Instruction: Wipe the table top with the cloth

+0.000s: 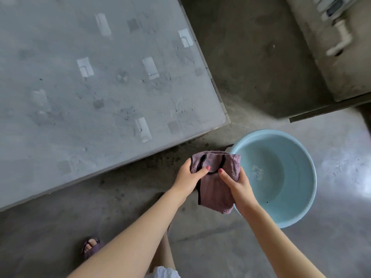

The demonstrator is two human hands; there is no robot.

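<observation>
A purple cloth with a dark trim hangs between my two hands, over the floor and off the table. My left hand grips its upper left part, thumb on top. My right hand pinches its right side, thumb pressed onto the fabric. The dusty grey glass table top fills the upper left, its near corner a short way above and left of the cloth. It shows smudges, dark specks and pale tape-like patches.
A light blue plastic basin stands on the concrete floor just right of my hands, its rim touching or behind the cloth. A grey ledge with a white pipe is at the upper right. My sandalled foot is at the lower left.
</observation>
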